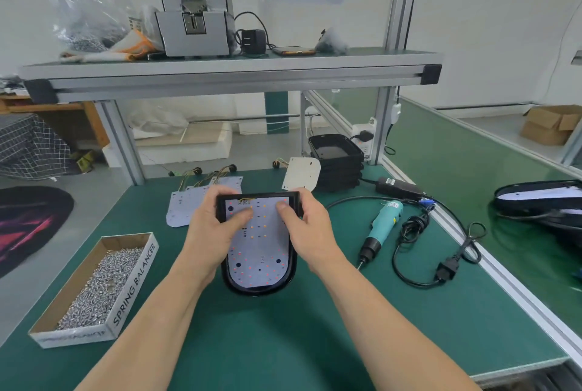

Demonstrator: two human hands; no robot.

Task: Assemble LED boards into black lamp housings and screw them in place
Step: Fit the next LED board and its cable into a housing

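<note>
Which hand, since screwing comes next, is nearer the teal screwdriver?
Right. The right hand holds the housing by its right edge, beside the teal screwdriver; the left hand holds its left edge, farther away.

The bench [283, 343] is deep green. The lamp housing [258, 291] is glossy black, and the LED board [261, 245] in it is white, dotted with rows of small orange and red points and a few dark spots. The screwdriver [385, 220] is teal with a black nose. The screw box [134, 286] is brown inside, white outside with black lettering — the screws [100, 286] are silver. At the left a dark cloth [31, 148] carries a white grid, and a black rug [28, 226] shows pink streaks.
</note>
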